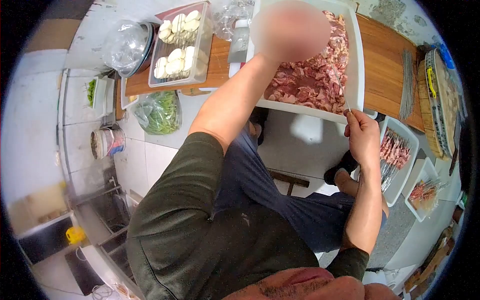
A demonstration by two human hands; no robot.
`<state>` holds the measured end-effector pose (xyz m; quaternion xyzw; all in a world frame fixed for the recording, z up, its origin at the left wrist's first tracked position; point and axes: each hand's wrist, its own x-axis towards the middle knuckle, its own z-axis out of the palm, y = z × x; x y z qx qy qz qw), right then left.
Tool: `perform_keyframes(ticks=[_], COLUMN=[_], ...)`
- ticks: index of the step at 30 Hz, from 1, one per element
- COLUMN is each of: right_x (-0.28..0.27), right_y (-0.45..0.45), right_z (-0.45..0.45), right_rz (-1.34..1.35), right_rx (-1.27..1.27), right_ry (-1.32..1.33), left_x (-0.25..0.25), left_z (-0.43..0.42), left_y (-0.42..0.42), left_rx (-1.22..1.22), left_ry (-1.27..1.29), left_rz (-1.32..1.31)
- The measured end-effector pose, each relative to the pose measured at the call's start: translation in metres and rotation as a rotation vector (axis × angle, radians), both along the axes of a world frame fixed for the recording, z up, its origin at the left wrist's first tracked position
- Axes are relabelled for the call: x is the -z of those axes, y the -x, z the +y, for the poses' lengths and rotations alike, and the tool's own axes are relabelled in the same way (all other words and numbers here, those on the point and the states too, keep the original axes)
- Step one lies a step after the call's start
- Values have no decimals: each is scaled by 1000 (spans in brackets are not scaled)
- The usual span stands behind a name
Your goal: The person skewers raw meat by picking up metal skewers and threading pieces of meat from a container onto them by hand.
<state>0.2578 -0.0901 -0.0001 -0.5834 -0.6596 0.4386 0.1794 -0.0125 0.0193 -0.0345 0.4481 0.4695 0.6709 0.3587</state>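
Note:
Raw cut meat [312, 87] fills a large white tub [354, 55] in front of me. My right hand [361, 131] is closed on the end of a thin metal skewer [342, 87], just past the tub's near right corner. The skewer points away from me over the meat. My left hand [290, 31] is over the far left part of the tub; a blur covers it, so its fingers and anything in them are hidden.
Bare metal skewers [407, 85] lie on the wooden board [382, 65] at right. Threaded meat skewers [395, 150] fill a white tray [411, 159] below. At left stand a clear bin [202, 55] of pale skewered slices and a bag of greens [162, 112].

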Motion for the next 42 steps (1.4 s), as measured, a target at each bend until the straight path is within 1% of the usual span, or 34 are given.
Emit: perform_keyframes(ticks=[4,7,9,13,16,18,19,22,25,26,28,31,34,38,42], right_x=[-4,4,14,18,21,21,18,11,12,11,9,7,7,10,13], right_y=[-2,-2,0,3,4,6,5,3,3,2,3,4,1,0,-1], right_z=[2,1,0,1,1,2,3,7,10,10,10,12,16,15,14], right_rz=[24,107,174,179,225,259,232,167,145,146,161,189,180,198,207], right_rx=[-4,15,18,27,42,44,26,-13,-20,-27,-33,-36,-42,-19,-5], right_ry=[66,91,91,100,128,166,178,208,209,202,183,170,184,175,144], left_x=[-5,4,6,11,4,-9,-14,-4,-5,-6,-31,1,15,26,24], left_z=[-3,2,2,2,3,-1,-4,-1,-1,-2,-9,0,9,12,11], left_y=[4,-4,0,5,2,-4,-5,12,17,14,-4,13,26,21,15], left_rx=[72,37,143,286,218,215,213,431,516,412,203,483,674,556,477], left_ry=[82,40,37,6,105,80,68,-19,-29,36,165,-36,-47,-28,8], left_rz=[-3,-220,-294,-470,-614,-634,-644,-581,-556,-555,-546,-449,-601,-639,-705])
